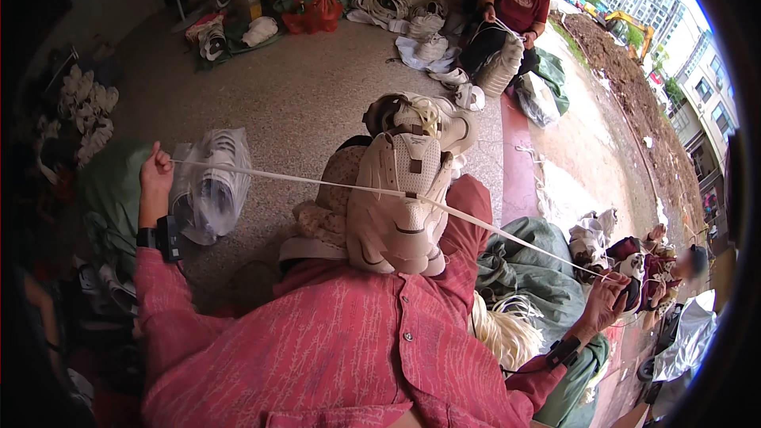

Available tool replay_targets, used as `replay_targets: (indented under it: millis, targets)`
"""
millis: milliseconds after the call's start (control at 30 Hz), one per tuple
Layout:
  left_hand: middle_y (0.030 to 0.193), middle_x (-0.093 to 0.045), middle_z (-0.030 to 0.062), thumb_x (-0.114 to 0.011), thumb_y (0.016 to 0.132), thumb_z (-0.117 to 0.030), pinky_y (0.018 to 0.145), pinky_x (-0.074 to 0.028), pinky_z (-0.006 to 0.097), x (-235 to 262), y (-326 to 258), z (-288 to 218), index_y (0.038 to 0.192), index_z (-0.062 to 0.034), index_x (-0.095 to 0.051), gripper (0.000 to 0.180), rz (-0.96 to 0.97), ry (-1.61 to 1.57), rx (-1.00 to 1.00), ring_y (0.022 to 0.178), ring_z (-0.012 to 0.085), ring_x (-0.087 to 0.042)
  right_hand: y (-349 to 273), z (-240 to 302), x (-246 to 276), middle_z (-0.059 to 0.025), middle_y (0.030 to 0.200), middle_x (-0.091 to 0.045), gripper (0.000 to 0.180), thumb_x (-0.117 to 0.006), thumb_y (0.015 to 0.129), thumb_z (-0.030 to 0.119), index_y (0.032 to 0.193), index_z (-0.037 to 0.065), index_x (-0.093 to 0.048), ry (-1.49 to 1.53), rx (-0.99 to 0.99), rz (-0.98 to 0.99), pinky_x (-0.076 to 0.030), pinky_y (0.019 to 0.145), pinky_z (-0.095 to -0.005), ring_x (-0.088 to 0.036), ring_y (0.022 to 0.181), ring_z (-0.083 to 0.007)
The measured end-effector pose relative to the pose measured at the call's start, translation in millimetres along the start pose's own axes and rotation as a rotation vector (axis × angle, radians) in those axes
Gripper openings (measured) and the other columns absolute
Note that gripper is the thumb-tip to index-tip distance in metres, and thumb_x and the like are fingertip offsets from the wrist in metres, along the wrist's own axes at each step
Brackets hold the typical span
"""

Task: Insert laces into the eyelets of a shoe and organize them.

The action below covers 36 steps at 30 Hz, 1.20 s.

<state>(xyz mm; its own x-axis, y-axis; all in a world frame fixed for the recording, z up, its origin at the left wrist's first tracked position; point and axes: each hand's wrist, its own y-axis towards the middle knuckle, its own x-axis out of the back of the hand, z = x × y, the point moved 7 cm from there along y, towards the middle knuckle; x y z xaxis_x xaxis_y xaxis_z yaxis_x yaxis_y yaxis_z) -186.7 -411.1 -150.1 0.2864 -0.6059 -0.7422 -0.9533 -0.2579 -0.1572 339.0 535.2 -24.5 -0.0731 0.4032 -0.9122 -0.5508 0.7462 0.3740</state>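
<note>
A beige shoe upper point(396, 222) with brown accents rests on my lap, on top of other pale uppers. A long white shoelace point(293, 178) passes through it near the small brown loop on its tongue and stretches out to both sides. Far out to the left, my left hand point(156, 168) is closed round one end of the lace. My right hand point(604, 301), low on the right, pinches the other end between its fingers. Both arms are spread wide, and the lace looks taut.
A plastic bag of uppers point(212, 186) stands on the floor at left, beside a green sack point(115, 198). A bundle of pale laces point(507, 329) lies on green cloth point(519, 261) at my right. Seated people point(515, 8) work with uppers at the far right and lower right.
</note>
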Motion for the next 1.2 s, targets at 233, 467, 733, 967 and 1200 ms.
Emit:
replay_targets:
  millis: [233,467,733,967,1200]
  targets:
    - [0.097,-0.065,0.0068,-0.05,0.099,-0.012,0.046,-0.039,0.027,124,13,-92,0.107,-0.0071,-0.06,0.014,-0.422,-0.073,-0.248,0.065,0.0142,-0.054,16,0,116,-0.0153,0.122,-0.063,0.032,-0.051,0.099,0.009,0.129,-0.004,-0.054,-0.117,-0.152,-0.272,-0.04,0.108,-0.0449,-0.059,0.111,-0.0269]
    - [0.107,-0.065,0.0108,-0.046,0.1,-0.011,0.04,-0.033,0.023,160,25,-145,0.109,0.0004,-0.055,0.017,0.009,0.385,-0.251,0.063,0.0114,-0.05,20,18,237,-0.013,0.105,-0.065,0.025,-0.05,0.098,0.002,0.121,-0.003,-0.058,-0.09,-0.198,-0.613,-0.054,0.082,-0.0346,-0.061,0.09,-0.0231]
    - [0.114,-0.067,0.0087,-0.053,0.099,-0.017,0.055,-0.041,0.02,-99,-93,3,0.116,-0.0031,-0.057,0.023,0.213,0.584,-0.1,0.094,0.0131,-0.065,12,-67,175,-0.01,0.103,-0.068,0.025,-0.055,0.1,0.015,0.118,-0.002,-0.058,-0.511,-0.36,-0.474,-0.052,0.067,-0.0236,-0.06,0.07,-0.0123]
    - [0.095,-0.072,0.0082,-0.057,0.099,-0.019,0.066,-0.048,0.025,-316,-256,154,0.098,-0.0028,-0.068,0.02,1.016,0.912,-0.032,0.085,0.0129,-0.068,-37,-305,-52,-0.0094,0.08,-0.07,0.014,-0.061,0.096,0.012,0.097,-0.001,-0.062,-1.207,-0.493,0.181,-0.049,0.059,-0.0225,-0.061,0.062,-0.0107]
    - [0.093,-0.068,0.0118,-0.062,0.091,-0.007,0.074,-0.051,0.035,-396,-349,233,0.098,-0.0008,-0.068,0.011,1.533,1.109,-0.802,0.084,0.0257,-0.065,-86,-370,-92,-0.012,0.081,-0.065,0.011,-0.061,0.091,0.007,0.099,-0.001,-0.061,-1.452,-0.408,0.677,-0.049,0.067,-0.0307,-0.064,0.073,-0.021]
